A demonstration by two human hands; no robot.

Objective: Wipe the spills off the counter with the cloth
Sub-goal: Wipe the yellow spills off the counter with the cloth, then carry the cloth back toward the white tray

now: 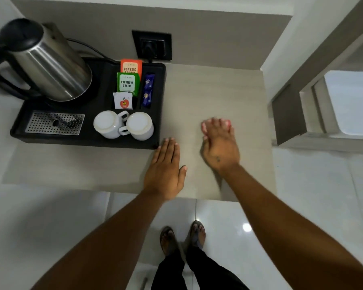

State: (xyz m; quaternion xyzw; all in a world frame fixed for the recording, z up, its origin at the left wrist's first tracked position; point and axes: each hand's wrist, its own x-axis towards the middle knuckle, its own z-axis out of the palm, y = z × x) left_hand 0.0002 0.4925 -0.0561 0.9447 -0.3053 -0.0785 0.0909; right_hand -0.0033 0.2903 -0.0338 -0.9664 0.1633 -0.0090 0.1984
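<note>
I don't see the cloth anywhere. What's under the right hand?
The right hand presses on the counter; something pinkish peeks out by its fingertips. Whether that is the cloth cannot be told; the hand covers the rest.

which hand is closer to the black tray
Left. The left hand lies flat on the counter with its fingertips at the black tray's front right corner. The right hand is out on bare counter, well to the tray's right.

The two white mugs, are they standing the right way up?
No, both white mugs sit upside down on the black tray, flat bottoms facing up.
</note>
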